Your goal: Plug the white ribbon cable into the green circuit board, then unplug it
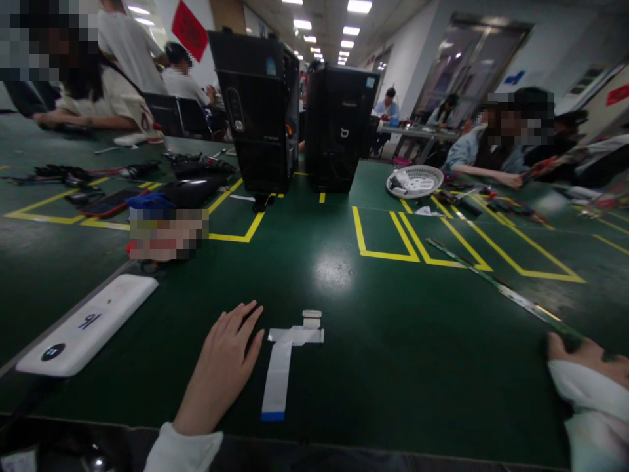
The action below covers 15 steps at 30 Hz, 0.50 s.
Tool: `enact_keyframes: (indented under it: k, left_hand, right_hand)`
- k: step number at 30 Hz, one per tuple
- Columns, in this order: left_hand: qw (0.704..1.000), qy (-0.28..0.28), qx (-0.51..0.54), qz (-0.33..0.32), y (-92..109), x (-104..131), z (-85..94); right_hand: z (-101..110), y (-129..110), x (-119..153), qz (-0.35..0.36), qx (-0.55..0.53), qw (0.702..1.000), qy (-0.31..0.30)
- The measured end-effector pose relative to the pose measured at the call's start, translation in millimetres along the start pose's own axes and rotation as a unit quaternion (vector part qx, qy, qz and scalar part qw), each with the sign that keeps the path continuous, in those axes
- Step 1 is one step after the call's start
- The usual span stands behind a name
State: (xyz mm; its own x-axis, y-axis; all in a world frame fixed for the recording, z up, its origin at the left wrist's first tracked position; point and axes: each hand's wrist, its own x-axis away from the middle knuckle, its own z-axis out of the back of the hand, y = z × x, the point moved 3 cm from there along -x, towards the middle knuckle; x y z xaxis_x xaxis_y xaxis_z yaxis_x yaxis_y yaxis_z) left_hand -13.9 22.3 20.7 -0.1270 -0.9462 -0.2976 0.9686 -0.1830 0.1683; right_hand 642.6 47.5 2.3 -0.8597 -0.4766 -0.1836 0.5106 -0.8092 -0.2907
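My left hand (pixel 230 344) lies on the green table with its fingers stretched out, holding nothing. Just right of its fingertips, a white flat ribbon cable (pixel 276 377) with a blue end and a small connector (pixel 312 318) lies on the table. At the right edge of the view, my right hand (pixel 587 357) is closed on the near end of a long, thin green circuit board strip (pixel 523 301). The strip slants away towards the yellow tape marks. Part of my right hand is cut off by the frame.
A white power bank-like device (pixel 91 324) lies at left. Two black computer towers (pixel 258 131) stand at the back. A white basket (pixel 415 180) holds small parts. Cables (pixel 63 174) and tools lie at far left, more parts at far right. Other people sit around the table.
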Motion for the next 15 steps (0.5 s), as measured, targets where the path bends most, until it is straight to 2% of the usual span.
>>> enact_keyframes:
  k: [4, 7, 12, 15]
  left_hand:
    - [1.000, -0.002, -0.005, -0.006, -1, 0, 0.2]
    - [1.000, -0.004, -0.010, -0.011, -2, 0, -0.2]
    - [1.000, -0.004, -0.011, -0.008, -2, 0, -1.1]
    - [1.000, 0.002, -0.012, -0.010, -1, 0, -0.6]
  right_hand:
    - [-19, 17, -27, 0.016, -0.014, 1.000, -0.022]
    - [-23, 22, -37, 0.025, -0.026, 0.999, -0.016]
    - [-8, 13, -12, 0.050, 0.033, 0.997, -0.051]
    - [-6, 13, 1, 0.134, 0.063, 0.988, -0.033]
